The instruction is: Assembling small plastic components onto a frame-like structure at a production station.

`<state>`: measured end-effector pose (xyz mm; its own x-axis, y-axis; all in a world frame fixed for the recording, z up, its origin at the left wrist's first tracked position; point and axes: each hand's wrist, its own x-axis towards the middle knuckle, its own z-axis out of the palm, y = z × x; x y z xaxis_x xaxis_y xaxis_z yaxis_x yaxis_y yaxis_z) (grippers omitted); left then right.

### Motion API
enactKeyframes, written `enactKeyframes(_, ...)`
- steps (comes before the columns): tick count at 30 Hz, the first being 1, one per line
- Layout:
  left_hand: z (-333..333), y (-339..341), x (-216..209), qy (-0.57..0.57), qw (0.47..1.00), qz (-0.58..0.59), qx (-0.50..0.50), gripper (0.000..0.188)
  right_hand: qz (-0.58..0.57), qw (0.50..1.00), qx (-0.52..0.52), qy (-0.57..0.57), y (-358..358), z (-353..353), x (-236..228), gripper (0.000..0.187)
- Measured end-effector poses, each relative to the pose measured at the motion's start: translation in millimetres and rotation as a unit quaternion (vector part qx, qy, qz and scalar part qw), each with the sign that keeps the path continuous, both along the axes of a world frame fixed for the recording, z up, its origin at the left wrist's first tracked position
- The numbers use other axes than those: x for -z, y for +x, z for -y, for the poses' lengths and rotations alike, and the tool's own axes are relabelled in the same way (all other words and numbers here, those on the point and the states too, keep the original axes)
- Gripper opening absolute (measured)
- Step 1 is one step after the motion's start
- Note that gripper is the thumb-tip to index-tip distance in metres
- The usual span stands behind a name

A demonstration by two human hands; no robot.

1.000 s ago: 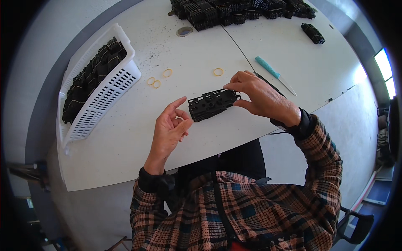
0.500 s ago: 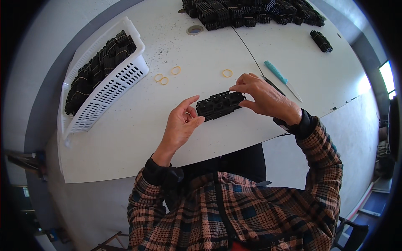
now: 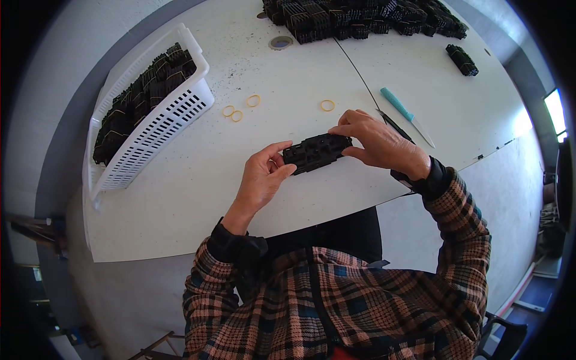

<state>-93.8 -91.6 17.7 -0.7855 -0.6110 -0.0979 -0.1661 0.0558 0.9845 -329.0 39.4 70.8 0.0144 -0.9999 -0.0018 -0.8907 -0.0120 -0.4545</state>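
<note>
Between my two hands lies a stack of black plastic parts [image 3: 317,153], long and narrow, with its right end tilted a little away from me. My left hand [image 3: 262,173] grips the left end, index finger on the far corner and thumb on the near one. At the other end, my right hand [image 3: 378,141] holds the stack between thumb and fingers. A loose yellow rubber band [image 3: 327,105] lies just beyond the stack. Close to my right hand are a dark slim tool [image 3: 396,126], partly hidden, and a knife with a teal handle [image 3: 397,104].
A white slotted basket [image 3: 157,135] full of banded black bundles [image 3: 141,99] stands at the left. More rubber bands [image 3: 253,101] lie near it. A large pile of black bundles [image 3: 360,18] fills the far edge, with a roll of tape [image 3: 280,42] and one separate bundle [image 3: 462,60].
My left index finger has moved from above the stack's left end down onto its far corner. The pieces look pressed closer together. My right hand stays on the right end.
</note>
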Motion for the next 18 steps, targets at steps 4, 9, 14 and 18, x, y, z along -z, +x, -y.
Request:
enactKeyframes(4,1,-1,4,-0.023,1.000,0.006,-0.001,0.044,-0.007,1.000,-0.010,-0.014,0,0,-1,0.044)
enactKeyframes(9,1,-3,-1,-0.033,0.999,0.028,0.000,0.042,0.007,1.000,-0.006,-0.015,-3,0,2,0.043)
enactKeyframes(14,-2,-3,-3,-0.036,0.998,0.041,-0.013,0.039,0.006,1.000,-0.024,-0.015,-6,4,7,0.042)
enactKeyframes(18,-1,-8,-7,-0.066,0.996,0.068,-0.005,0.038,0.007,1.000,-0.014,0.018,-6,8,4,0.042)
